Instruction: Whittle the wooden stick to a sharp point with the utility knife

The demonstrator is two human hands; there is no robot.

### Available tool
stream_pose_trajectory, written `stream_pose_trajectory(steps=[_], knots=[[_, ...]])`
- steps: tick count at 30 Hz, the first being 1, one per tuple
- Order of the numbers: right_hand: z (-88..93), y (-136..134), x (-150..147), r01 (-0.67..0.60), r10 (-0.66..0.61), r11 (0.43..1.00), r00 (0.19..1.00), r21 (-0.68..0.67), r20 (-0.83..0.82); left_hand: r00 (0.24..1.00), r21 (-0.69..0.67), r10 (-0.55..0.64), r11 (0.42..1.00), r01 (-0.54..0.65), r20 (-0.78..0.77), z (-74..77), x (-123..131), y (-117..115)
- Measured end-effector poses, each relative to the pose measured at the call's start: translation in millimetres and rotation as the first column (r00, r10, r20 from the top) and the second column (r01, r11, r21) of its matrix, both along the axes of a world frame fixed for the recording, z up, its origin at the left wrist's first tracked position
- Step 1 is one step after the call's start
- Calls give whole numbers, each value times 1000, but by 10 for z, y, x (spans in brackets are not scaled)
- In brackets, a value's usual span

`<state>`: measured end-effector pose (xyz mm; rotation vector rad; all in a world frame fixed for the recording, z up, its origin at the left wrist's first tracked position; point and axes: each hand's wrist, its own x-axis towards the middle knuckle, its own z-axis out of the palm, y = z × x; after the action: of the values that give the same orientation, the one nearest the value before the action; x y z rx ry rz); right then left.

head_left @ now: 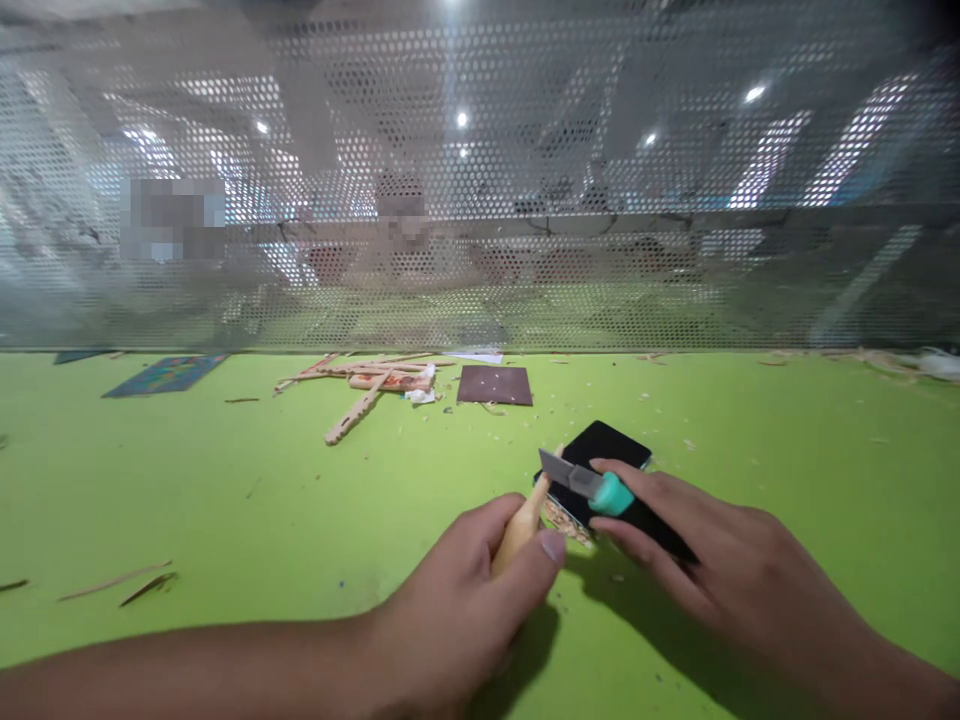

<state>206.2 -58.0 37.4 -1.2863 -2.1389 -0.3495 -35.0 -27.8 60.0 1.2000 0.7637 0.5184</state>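
Note:
My left hand [487, 590] is wrapped round a pale piece of wood [522, 525], which narrows to a thin tip pointing away from me. In my right hand [720, 560] is a utility knife [613, 494] with a turquoise front and a black handle. Its blade [562, 470] lies across the wood near the narrow end and appears to touch it. Under the knife a black flat phone-like slab [607, 440] lies on the green table [300, 530]. Wood shavings [568, 522] are heaped along the slab's near edge.
A brown sandpaper square [495, 385] lies beyond my hands. Left of it are several carved wooden sticks [360, 408] and a colourful flat sheet [165, 375]. Thin wood slivers [146, 588] lie at left. A perforated metal screen [480, 280] stands along the back edge, with people behind it.

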Motion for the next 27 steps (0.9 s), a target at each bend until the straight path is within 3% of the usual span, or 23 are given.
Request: stream_pose_trajectory(steps=[6,11,13,20,25,27], knots=[[105,48,-46,-17,17,1000,1000,17,3,979,-31,-152,987,158,137,-15,-12,49],[83,44,-42,2,-3,1000,1000,-31,-29,998,10,-42,999,42,37,50,-23,54],[58,50,-28,4,-5,1000,999,-30,-36,998,-13,-17,1000,18,63,53,-24,57],[119,62,-51,-15,12,999,999,-47,-47,985,-116,11,993,9,171,-8,-19,85],[143,48,-73,-59,54,994,997,-92,-63,982,-221,31,975,11,186,40,-7,-1],[128,37,-69,-99,90,988,993,-115,-79,991,-137,23,991,-4,131,63,-11,-22]])
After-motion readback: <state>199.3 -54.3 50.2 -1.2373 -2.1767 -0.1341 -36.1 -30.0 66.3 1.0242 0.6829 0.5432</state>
